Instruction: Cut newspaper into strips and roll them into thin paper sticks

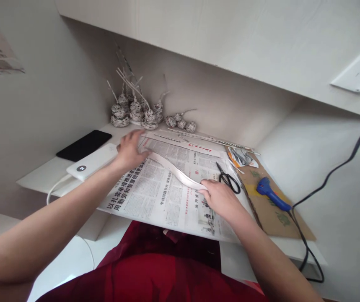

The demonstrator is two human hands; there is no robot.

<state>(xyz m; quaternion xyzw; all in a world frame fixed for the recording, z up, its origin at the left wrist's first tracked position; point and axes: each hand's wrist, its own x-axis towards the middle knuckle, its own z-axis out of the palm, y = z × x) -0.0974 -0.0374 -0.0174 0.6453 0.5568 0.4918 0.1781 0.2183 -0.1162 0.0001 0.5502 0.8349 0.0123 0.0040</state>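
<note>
A long, narrow paper strip (175,170) bows in a slight curve above the newspaper (154,197). At its right end, the thumb and fingers of my right hand (222,199) pinch it. My left hand (131,150) is over the upper left of the newspaper, fingers spread apart. Its thumb lies at the strip's left end; whether it presses on it I cannot tell. Another cut paper strip (182,144) with red print lies flat behind, its left end near my left fingertips. Black-handled scissors (228,178) rest just beyond my right hand.
A blue glue gun (273,194) with a black cord lies on cardboard (261,214) at the right, near a small plastic packet (241,156). Woven paper gourds (135,111) stand at the back left. A white power bank (91,161) and a black phone (84,145) lie left.
</note>
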